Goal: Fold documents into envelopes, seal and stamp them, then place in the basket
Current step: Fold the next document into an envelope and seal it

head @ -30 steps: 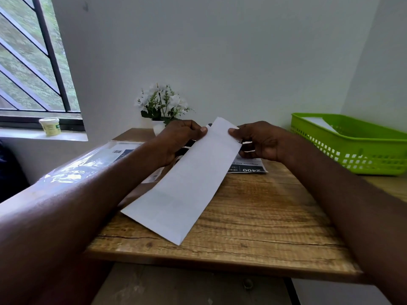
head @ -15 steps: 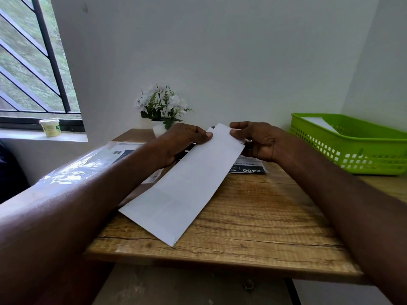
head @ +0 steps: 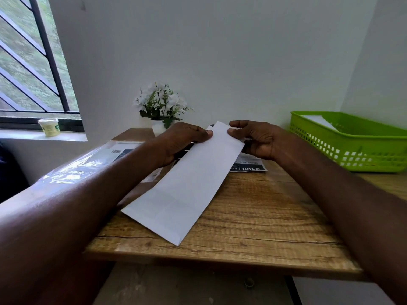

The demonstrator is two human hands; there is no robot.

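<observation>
A long white envelope (head: 187,186) lies slanted over the wooden table (head: 259,219), its near corner close to the front edge. My left hand (head: 182,139) pinches the envelope's far end from the left side. My right hand (head: 253,139) pinches the same end from the right, thumb on top. The green basket (head: 352,150) stands at the right, apart from both hands, with white paper (head: 319,121) inside it.
A printed sheet (head: 248,165) lies under the envelope's far end. A clear plastic packet (head: 88,164) of papers sits at the left. A white flower pot (head: 160,111) stands against the back wall. A small tub (head: 49,127) rests on the windowsill.
The envelope's far end has dropped lower toward the table, and both hands have come down with it, still holding its top corners.
</observation>
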